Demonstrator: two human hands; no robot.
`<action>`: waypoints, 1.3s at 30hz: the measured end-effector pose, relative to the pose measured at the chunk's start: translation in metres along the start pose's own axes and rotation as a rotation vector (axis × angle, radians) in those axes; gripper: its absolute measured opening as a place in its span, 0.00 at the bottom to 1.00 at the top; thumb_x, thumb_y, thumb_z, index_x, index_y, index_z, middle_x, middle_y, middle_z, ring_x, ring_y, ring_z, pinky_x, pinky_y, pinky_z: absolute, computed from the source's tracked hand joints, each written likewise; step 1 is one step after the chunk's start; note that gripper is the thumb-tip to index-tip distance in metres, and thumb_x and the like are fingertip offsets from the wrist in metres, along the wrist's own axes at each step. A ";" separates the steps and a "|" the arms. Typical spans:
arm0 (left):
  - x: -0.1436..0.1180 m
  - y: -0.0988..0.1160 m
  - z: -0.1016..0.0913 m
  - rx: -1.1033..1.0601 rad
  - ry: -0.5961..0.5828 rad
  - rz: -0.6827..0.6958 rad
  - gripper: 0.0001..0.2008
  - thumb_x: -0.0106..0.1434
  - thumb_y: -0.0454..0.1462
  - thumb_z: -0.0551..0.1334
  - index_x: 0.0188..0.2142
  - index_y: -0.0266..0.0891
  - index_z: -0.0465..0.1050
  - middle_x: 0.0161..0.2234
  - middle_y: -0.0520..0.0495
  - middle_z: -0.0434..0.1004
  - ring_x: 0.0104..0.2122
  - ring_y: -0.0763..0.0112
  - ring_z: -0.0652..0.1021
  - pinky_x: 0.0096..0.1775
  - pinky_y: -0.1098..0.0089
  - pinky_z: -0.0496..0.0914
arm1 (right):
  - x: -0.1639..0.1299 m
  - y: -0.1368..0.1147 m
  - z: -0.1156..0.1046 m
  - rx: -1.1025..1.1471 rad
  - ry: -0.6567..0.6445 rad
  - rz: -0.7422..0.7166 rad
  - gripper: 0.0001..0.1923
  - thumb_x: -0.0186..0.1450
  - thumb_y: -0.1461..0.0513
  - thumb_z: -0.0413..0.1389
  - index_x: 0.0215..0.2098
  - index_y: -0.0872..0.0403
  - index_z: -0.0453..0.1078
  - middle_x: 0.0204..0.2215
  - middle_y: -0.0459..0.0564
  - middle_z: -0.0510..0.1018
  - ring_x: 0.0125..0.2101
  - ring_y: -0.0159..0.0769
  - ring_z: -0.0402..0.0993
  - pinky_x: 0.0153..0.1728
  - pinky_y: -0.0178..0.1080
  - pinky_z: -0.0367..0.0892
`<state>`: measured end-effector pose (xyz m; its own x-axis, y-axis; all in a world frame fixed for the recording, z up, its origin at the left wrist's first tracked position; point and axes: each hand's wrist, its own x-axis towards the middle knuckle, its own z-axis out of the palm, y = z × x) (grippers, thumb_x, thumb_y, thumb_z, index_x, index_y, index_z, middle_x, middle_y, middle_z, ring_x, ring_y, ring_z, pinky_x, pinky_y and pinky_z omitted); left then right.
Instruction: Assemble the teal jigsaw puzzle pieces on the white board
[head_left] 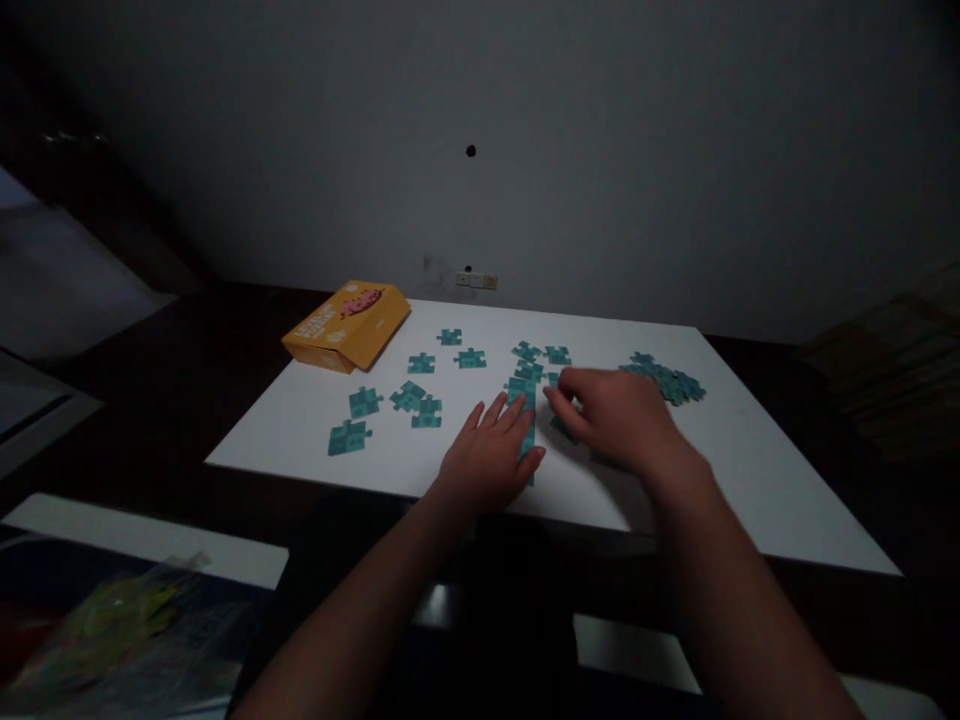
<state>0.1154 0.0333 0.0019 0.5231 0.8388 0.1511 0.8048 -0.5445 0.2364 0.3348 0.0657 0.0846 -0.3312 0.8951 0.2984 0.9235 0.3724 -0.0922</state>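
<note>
My left hand point(491, 450) lies flat, fingers stretched out, over a column of teal jigsaw puzzle pieces point(520, 388) near the table's front edge. Part of that column is hidden under the palm and fingers. Just to its right, my right hand point(611, 410) is closed, thumb and fingers curled low over the table. Bits of teal puzzle pieces point(553, 379) show beside its fingertips; whatever it grips is hidden. Beyond the hands lie a few loose puzzle pieces point(527, 351).
Single teal pieces point(364, 402) are scattered on the left of the white table point(270, 435). A pile of pieces point(670, 382) sits at the right. A yellow box point(349, 325) stands at the back left corner. Lower left is a clear plastic bag point(127, 630).
</note>
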 end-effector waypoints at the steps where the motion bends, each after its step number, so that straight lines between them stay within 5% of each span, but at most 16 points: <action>1: 0.000 0.000 0.001 0.003 -0.004 0.003 0.30 0.86 0.47 0.55 0.82 0.43 0.63 0.84 0.38 0.59 0.84 0.46 0.60 0.80 0.38 0.60 | -0.017 -0.006 0.013 0.026 -0.027 0.017 0.16 0.78 0.52 0.55 0.34 0.45 0.78 0.30 0.55 0.84 0.30 0.48 0.77 0.32 0.47 0.59; 7: -0.001 0.001 0.005 0.007 0.020 -0.010 0.29 0.85 0.42 0.56 0.80 0.41 0.65 0.83 0.38 0.63 0.83 0.51 0.63 0.80 0.42 0.60 | -0.089 -0.031 0.058 0.244 0.118 0.037 0.16 0.79 0.56 0.53 0.42 0.36 0.84 0.36 0.57 0.86 0.41 0.62 0.82 0.41 0.60 0.75; 21: -0.007 0.004 0.001 -0.077 0.155 -0.012 0.25 0.84 0.39 0.53 0.74 0.36 0.73 0.77 0.37 0.74 0.79 0.51 0.70 0.79 0.48 0.63 | -0.091 -0.019 0.066 0.353 0.180 0.126 0.14 0.74 0.60 0.55 0.49 0.40 0.83 0.45 0.61 0.87 0.48 0.66 0.81 0.54 0.68 0.73; 26: -0.036 -0.037 -0.020 -0.081 0.327 -0.143 0.26 0.78 0.32 0.57 0.71 0.35 0.77 0.74 0.35 0.78 0.78 0.45 0.71 0.81 0.42 0.60 | -0.090 -0.013 0.077 0.262 0.240 0.192 0.15 0.74 0.61 0.53 0.47 0.42 0.83 0.45 0.59 0.87 0.48 0.62 0.80 0.53 0.64 0.73; 31: -0.067 -0.086 -0.026 -0.036 0.311 -0.126 0.23 0.76 0.33 0.60 0.67 0.34 0.80 0.70 0.32 0.81 0.76 0.41 0.72 0.81 0.39 0.59 | -0.090 -0.002 0.094 0.168 0.297 0.255 0.15 0.74 0.59 0.53 0.46 0.48 0.82 0.44 0.61 0.87 0.47 0.59 0.79 0.53 0.61 0.71; 39: -0.076 -0.087 -0.023 -0.066 0.270 -0.042 0.21 0.78 0.36 0.60 0.66 0.32 0.78 0.71 0.29 0.78 0.76 0.39 0.71 0.80 0.38 0.60 | -0.089 -0.003 0.097 0.027 0.302 0.427 0.20 0.69 0.50 0.58 0.53 0.51 0.81 0.50 0.65 0.85 0.54 0.62 0.76 0.61 0.64 0.69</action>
<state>-0.0007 0.0168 -0.0078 0.3888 0.8357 0.3878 0.7997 -0.5151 0.3084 0.3431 0.0089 -0.0337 0.1483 0.8596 0.4890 0.9575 -0.0011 -0.2886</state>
